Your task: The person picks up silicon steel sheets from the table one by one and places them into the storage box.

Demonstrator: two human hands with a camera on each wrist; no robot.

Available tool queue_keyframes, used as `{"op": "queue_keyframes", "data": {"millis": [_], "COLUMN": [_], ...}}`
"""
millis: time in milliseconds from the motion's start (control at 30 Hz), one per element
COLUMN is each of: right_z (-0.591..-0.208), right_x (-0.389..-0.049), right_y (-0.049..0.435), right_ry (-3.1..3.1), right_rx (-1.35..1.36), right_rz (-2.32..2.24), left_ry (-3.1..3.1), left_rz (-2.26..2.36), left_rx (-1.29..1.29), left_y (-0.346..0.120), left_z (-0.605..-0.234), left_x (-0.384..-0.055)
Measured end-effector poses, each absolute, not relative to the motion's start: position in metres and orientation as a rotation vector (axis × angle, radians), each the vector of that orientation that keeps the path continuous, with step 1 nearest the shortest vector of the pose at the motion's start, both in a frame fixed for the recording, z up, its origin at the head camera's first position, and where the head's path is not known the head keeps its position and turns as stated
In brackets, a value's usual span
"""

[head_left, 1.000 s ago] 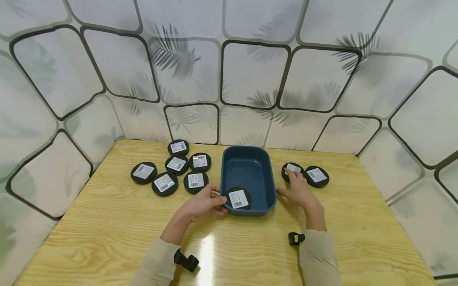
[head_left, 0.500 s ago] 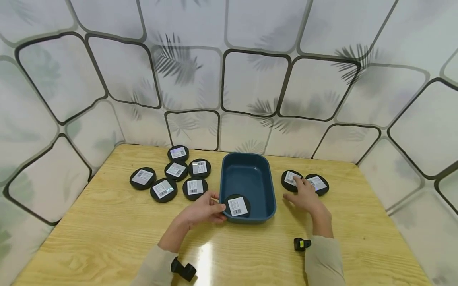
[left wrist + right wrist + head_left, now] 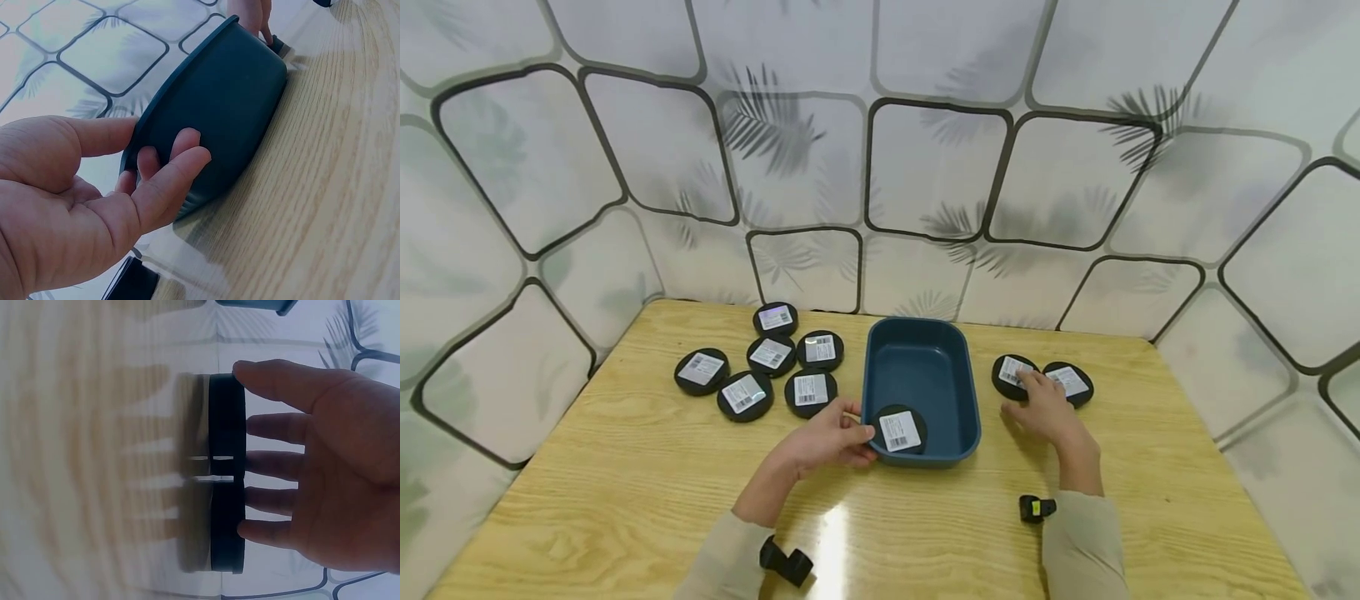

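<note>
Blue bin (image 3: 919,375), its rim pinched by the left hand (image 3: 822,437), holds one black disc (image 3: 901,431), I count, while six discs (image 3: 745,396) leftward and two discs (image 3: 1012,372) at the extended, ungrasping right hand (image 3: 1047,410) remain on the table (image 3: 625,492).

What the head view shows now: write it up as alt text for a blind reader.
The left hand grips the near left corner of a dark blue bin holding one barcode-labelled black disc, while the right hand is over two more discs on the bin's right. Six similar discs lie left of it on a wooden table.
</note>
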State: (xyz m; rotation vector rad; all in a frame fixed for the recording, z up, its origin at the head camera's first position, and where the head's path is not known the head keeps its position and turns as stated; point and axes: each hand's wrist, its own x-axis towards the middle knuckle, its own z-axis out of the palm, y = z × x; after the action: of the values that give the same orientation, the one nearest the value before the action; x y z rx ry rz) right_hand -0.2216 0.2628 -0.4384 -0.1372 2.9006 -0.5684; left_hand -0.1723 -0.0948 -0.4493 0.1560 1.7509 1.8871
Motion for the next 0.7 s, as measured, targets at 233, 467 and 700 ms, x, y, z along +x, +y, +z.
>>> {"op": "queue_keyframes", "data": {"millis": [233, 467, 700], "right_z": [-0.437, -0.436, -0.431], "right_x": [-0.219, -0.215, -0.211], "right_y": [0.26, 0.257, 0.257], "right_ry": [2.921, 2.93, 2.906], "right_rx": [-0.145, -0.123, -0.067], "right_rz": [-0.552, -0.557, -0.505], "left_ry": [1.762, 1.77, 1.764], "left_rz": [1.89, 1.879, 1.877], "left_rx": [0.156, 0.158, 0.157], "left_y": [-0.097, -0.098, -0.096], "left_z": [-0.449, -0.448, -0.449], "left_x": [-0.172, -0.172, -0.17]}}
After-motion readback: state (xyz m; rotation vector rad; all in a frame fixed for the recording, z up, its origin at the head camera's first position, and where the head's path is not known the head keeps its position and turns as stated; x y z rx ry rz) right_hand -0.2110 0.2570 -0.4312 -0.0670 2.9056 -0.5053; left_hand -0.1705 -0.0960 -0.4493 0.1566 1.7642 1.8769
